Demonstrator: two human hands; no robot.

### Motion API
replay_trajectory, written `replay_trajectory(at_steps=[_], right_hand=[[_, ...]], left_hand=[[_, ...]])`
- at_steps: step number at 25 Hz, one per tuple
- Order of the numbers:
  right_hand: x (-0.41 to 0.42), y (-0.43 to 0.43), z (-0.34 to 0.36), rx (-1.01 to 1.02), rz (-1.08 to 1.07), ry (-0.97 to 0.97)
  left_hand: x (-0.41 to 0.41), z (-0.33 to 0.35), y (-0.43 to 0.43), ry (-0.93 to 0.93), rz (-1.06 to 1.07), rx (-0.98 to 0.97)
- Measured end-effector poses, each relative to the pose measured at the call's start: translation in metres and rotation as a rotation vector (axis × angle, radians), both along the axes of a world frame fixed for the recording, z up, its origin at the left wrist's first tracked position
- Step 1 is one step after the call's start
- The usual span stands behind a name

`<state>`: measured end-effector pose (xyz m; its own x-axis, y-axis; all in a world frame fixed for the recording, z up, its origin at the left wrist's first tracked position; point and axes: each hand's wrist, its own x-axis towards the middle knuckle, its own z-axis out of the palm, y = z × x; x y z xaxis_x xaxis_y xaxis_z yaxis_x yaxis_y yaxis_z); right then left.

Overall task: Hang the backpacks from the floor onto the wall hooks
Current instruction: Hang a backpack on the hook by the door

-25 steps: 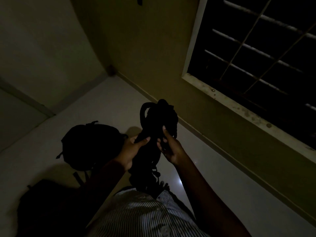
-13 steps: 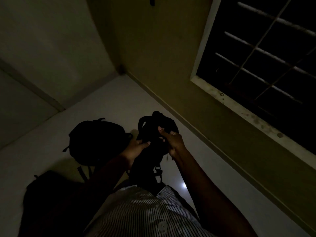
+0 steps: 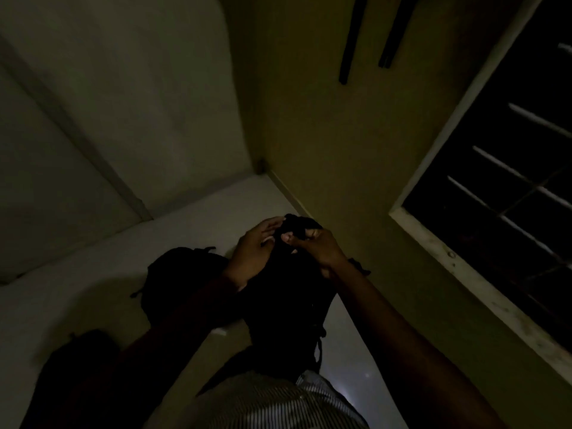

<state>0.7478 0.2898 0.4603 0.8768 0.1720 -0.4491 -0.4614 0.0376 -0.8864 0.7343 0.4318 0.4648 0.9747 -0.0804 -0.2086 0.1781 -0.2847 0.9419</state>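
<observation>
The right hand (image 3: 318,249), just above the centre of the frame, had its fingers and thumb curled in a pinch on the bunched top of a black fabric backpack (image 3: 284,305), though the dim light hid exactly which part of the top it gripped. Touching the same top from the left, the left hand (image 3: 252,255) lay with its fingers nearly straight against the fabric, gripping nothing that could be made out. The held backpack hung from these hands in the middle of the frame, lifted off the floor and in front of the person's striped shirt (image 3: 272,404) at the bottom edge. Behind the left forearm, left of centre, a second rounded black backpack (image 3: 182,274) lay on the pale smooth floor (image 3: 93,289). A third dark backpack (image 3: 74,373) sat on the floor in the lower left corner, mostly lost in shadow. Beyond the hands rose an olive-yellow plastered wall (image 3: 325,134), and near the top edge two dark narrow straps (image 3: 351,41) hung down against it. A dark barred window with a pale frame (image 3: 495,181) filled the right side.
</observation>
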Motion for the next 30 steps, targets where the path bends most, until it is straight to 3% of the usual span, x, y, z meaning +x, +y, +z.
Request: replay_trajectory(at_steps=[5,8,17,22,26,30], right_hand=[[0.108,0.030,0.040,-0.131,0.163,-0.198],[0.161,0.051,0.054,-0.222,0.205,-0.295],[0.319,0.120,0.098,-0.187,0.248,-0.454],[0.443,0.156,0.170,-0.159,0.248,-0.632],[0.530,0.176,0.223,0.059,0.244,-0.593],[0.611,0.204,0.275,0.018,0.232,-0.796]], left_hand=[[0.119,0.037,0.052,-0.075,-0.322,0.004],[0.172,0.057,0.088,-0.071,-0.390,0.083],[0.325,0.093,0.163,-0.348,0.009,0.179],[0.430,0.152,0.182,-0.485,0.304,0.029],[0.506,0.213,0.194,-0.603,0.507,-0.096],[0.568,0.263,0.212,-0.720,0.605,-0.123]])
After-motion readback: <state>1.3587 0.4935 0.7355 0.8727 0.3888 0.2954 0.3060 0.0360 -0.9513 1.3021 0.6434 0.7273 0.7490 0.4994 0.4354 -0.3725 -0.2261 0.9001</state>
